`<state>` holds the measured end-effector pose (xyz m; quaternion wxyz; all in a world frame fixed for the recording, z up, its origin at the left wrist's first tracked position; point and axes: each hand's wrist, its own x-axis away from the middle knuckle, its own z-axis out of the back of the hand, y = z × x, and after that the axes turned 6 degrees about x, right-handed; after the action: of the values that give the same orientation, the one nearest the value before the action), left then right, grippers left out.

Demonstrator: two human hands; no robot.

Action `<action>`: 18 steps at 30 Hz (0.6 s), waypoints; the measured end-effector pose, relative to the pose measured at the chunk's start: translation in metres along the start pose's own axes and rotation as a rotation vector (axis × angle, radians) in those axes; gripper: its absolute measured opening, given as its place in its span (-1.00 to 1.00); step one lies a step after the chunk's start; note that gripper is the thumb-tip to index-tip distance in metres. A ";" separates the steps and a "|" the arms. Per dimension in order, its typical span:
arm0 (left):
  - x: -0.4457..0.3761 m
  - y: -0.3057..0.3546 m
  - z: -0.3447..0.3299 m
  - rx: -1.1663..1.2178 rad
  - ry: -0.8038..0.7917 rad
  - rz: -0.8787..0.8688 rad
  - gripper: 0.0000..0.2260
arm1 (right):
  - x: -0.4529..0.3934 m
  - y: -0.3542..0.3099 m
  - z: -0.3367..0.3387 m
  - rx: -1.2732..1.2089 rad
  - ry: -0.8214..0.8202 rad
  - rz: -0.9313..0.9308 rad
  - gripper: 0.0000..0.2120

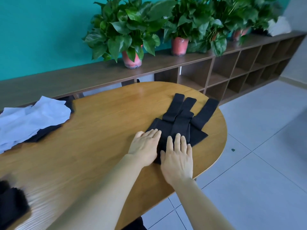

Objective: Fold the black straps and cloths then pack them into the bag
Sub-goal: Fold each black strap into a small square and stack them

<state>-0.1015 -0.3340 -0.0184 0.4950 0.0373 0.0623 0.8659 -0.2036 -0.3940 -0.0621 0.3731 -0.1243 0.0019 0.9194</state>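
Three straps (189, 112) fan out far from one folded black cloth (167, 130) at the counter's (103, 130) right end. Left hand (145, 146) and right hand (178, 157), both flat with fingers straight, press the cloth's near edge. One pale bag (33, 117) lies far left.

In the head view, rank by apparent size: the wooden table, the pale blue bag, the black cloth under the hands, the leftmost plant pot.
1. wooden table
2. pale blue bag
3. black cloth, partly covered by the hands
4. leftmost plant pot; it stands farther away, so its small look is partly distance.
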 end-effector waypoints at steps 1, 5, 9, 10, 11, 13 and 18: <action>-0.001 0.002 0.000 -0.008 0.029 0.024 -0.45 | -0.002 0.001 -0.001 -0.008 0.008 0.013 -0.47; 0.006 0.003 -0.003 -0.082 0.070 0.085 -0.49 | -0.002 0.001 0.001 -0.040 -0.039 0.063 -0.49; 0.022 -0.003 -0.004 -0.127 0.077 0.141 -0.50 | -0.003 0.002 0.011 -0.034 -0.143 0.098 -0.47; 0.027 -0.006 -0.003 -0.133 0.076 0.154 -0.49 | -0.003 0.002 0.013 -0.019 -0.159 0.100 -0.47; 0.032 -0.009 -0.003 -0.139 0.073 0.169 -0.49 | -0.003 0.001 0.014 -0.007 -0.174 0.101 -0.47; 0.044 -0.015 -0.003 -0.154 0.074 0.202 -0.50 | -0.003 0.002 0.014 0.005 -0.195 0.104 -0.47; 0.073 -0.031 0.004 -0.190 0.080 0.240 -0.54 | -0.007 0.005 0.016 0.053 -0.204 0.107 -0.48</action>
<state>-0.1118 -0.2553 -0.0190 0.3866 -0.0370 -0.0050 0.9215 -0.2058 -0.4009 -0.0450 0.3251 -0.0198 -0.0051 0.9455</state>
